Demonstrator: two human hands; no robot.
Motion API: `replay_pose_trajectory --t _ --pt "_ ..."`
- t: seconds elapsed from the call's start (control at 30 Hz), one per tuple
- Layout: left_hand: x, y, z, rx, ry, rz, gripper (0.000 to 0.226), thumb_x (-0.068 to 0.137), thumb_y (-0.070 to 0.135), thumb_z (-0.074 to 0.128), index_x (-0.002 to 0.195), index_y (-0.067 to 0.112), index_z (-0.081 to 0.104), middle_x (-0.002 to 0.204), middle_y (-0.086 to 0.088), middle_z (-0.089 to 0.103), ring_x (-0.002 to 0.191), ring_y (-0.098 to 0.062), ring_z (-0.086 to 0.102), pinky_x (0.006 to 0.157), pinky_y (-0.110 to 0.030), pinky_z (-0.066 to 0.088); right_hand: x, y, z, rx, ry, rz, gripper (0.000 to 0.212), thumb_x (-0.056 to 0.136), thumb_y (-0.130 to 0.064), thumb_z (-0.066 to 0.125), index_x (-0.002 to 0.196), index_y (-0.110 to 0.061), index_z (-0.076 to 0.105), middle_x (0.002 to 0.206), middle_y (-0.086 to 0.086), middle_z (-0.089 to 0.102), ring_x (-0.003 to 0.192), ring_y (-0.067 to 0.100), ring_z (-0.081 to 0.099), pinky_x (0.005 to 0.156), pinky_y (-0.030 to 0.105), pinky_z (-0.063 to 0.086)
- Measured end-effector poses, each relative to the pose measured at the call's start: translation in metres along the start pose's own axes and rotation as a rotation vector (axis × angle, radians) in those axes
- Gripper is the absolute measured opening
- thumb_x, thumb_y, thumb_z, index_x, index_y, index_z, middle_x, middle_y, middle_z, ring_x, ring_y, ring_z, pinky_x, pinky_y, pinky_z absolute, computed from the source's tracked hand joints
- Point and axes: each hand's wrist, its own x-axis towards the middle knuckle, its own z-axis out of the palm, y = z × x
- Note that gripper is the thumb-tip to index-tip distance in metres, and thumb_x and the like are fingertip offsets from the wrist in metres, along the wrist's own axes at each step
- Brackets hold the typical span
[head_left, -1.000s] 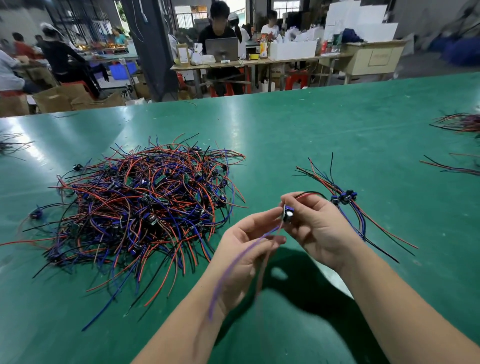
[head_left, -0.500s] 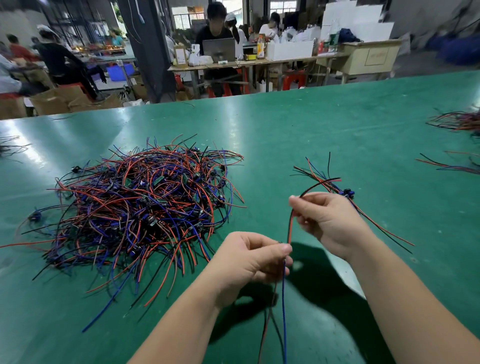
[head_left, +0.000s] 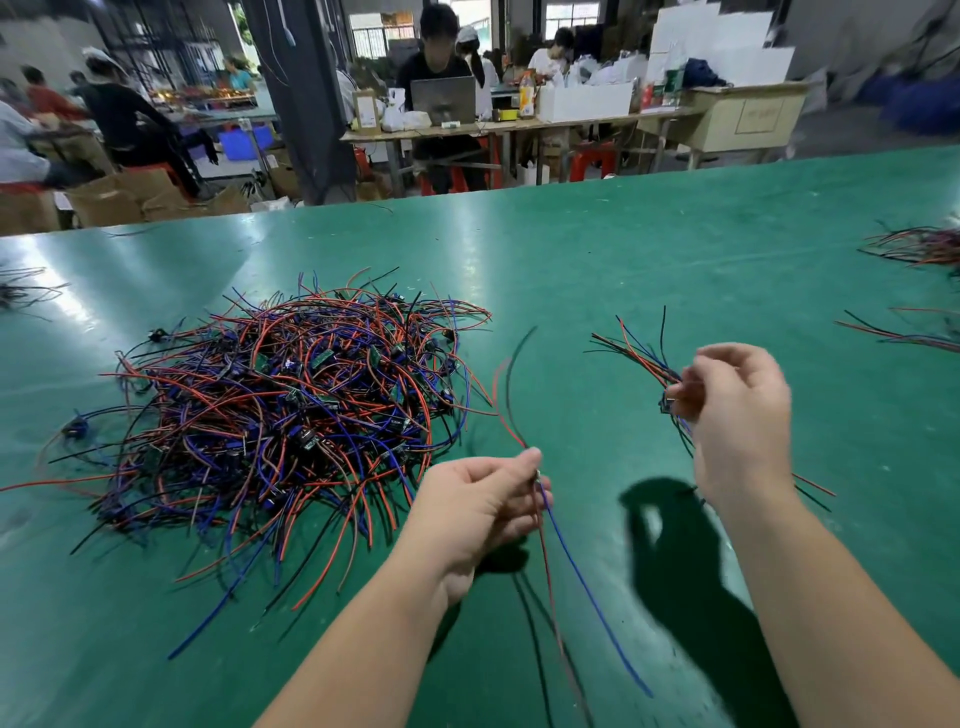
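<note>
My left hand (head_left: 478, 501) pinches a wire harness (head_left: 582, 582) at its middle, low in the centre. Its blue, red and black leads trail down toward me, and a red and a black lead curve up free above the fingers. My right hand (head_left: 732, 415) hovers to the right with curled fingers. Its fingertips pinch a dark connector at the near end of a small bundle of sorted wires (head_left: 636, 356) lying on the green table (head_left: 597, 249). A large tangled pile of red, blue and black harnesses (head_left: 291, 415) lies to the left.
More wire bundles lie at the table's right edge (head_left: 914, 244) and far left (head_left: 23, 291). Beyond the table's far edge, people sit at benches with boxes, a laptop and stools.
My right hand let go of the harness's upper leads and moved right to the small bundle. My left hand kept its pinch, and the freed leads now curve up to the left.
</note>
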Motion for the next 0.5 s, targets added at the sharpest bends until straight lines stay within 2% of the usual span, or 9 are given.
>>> replay_pose_trajectory --t 0.07,0.13,0.2,0.27,0.33,0.4,0.5 --pt "0.004 0.001 -0.003 -0.075 0.06 0.016 0.021 0.077 0.019 0.072 0.081 0.0 0.065 0.072 -0.012 0.072 0.059 -0.015 0.069 0.053 -0.022 0.056 -0.012 0.001 0.005 -0.128 -0.321 0.007 0.019 0.088 -0.001 0.056 0.079 -0.018 0.056 0.067 0.002 0.057 0.05 0.013 0.054 0.049 0.021 0.042" --pt "0.005 0.0 -0.003 -0.084 0.067 0.019 0.023 0.078 0.02 0.07 0.083 -0.002 0.065 0.075 -0.014 0.071 0.059 -0.015 0.069 0.054 -0.023 0.057 -0.027 0.007 0.01 -0.334 -0.691 -0.04 0.017 0.081 -0.006 0.07 0.084 -0.021 0.063 0.078 -0.001 0.062 0.057 0.011 0.056 0.056 0.02 0.046" --pt "0.005 -0.001 -0.003 -0.048 0.047 0.011 0.03 0.076 0.026 0.07 0.083 -0.003 0.066 0.078 -0.017 0.069 0.057 -0.014 0.066 0.053 -0.022 0.056 -0.04 0.016 0.015 -0.56 -0.904 -0.151 0.024 0.073 -0.011 0.079 0.087 -0.024 0.065 0.089 -0.004 0.065 0.063 0.009 0.056 0.062 0.018 0.046" --pt "0.005 -0.002 -0.001 -0.02 0.017 -0.003 0.034 0.083 0.029 0.065 0.09 -0.005 0.063 0.082 -0.019 0.067 0.058 -0.014 0.066 0.054 -0.022 0.055 -0.046 0.024 0.019 -0.735 -0.89 -0.301 0.026 0.071 -0.01 0.078 0.085 -0.026 0.064 0.085 -0.006 0.066 0.063 0.006 0.057 0.063 0.018 0.046" --pt "0.004 -0.001 0.001 -0.011 -0.002 -0.02 0.037 0.093 0.032 0.056 0.095 -0.004 0.063 0.086 -0.016 0.071 0.065 -0.016 0.07 0.056 -0.024 0.056 -0.043 0.027 0.02 -0.743 -0.799 -0.335 0.025 0.07 -0.006 0.075 0.082 -0.026 0.066 0.077 -0.007 0.068 0.062 0.001 0.058 0.064 0.016 0.046" --pt "0.003 0.001 0.003 0.0 0.014 -0.025 0.038 0.096 0.035 0.05 0.097 -0.001 0.064 0.086 -0.014 0.074 0.07 -0.018 0.072 0.056 -0.025 0.057 -0.034 0.029 0.018 -0.734 -0.659 -0.331 0.024 0.069 -0.005 0.074 0.08 -0.025 0.068 0.073 -0.007 0.069 0.06 0.001 0.058 0.063 0.014 0.047" --pt "0.002 0.003 0.003 -0.009 0.034 -0.019 0.036 0.098 0.033 0.047 0.095 0.001 0.063 0.082 -0.013 0.074 0.07 -0.019 0.073 0.055 -0.025 0.057 -0.013 0.028 0.007 -0.818 -0.385 -0.426 0.018 0.07 -0.003 0.073 0.08 -0.017 0.069 0.07 -0.006 0.065 0.057 0.005 0.056 0.06 0.012 0.044"
